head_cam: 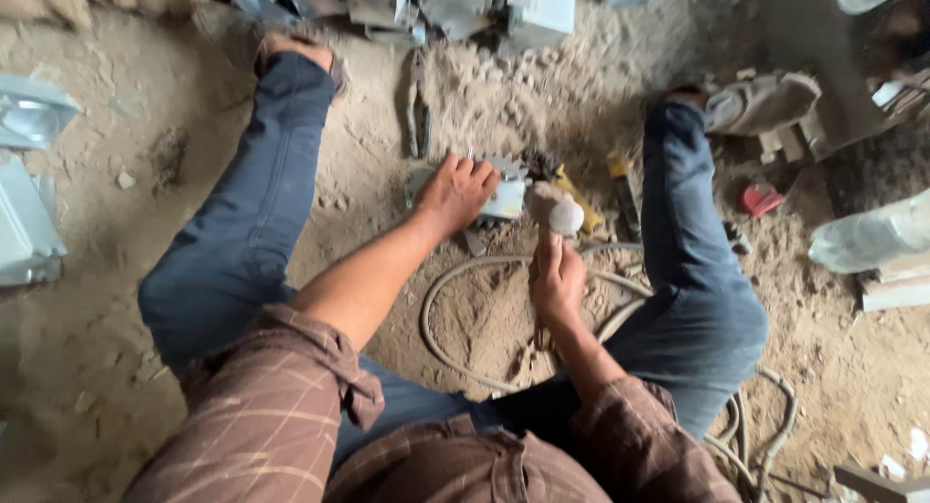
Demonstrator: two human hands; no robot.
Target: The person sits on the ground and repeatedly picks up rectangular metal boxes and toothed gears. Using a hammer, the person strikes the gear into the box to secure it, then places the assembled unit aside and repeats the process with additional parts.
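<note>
Down between my spread knees, my left hand (453,195) lies palm-down with fingers splayed over a small grey metal piece (506,195) on the sandy floor (145,154); the flat press seems meant to pin it so it cannot slide. My right hand (556,282) is wrapped tight around the handle of a hammer, whose rounded pale head (565,217) sits just beside the metal piece, on its right, close to my left fingertips. Holding the handle well back from the head keeps my knuckles away from the spot where tool and metal meet.

Just past the hammer head lies something yellow (579,208), too small to identify. A pair of pliers (418,111) rests on the sand farther out, beyond my left hand. A pale hose (455,353) loops around the patch of ground under my right forearm and trails off past my right leg. My legs, in dark jeans, frame the work on both sides. More grey metal parts (465,4) are heaped at the far edge, and others lie to my left (29,174).
</note>
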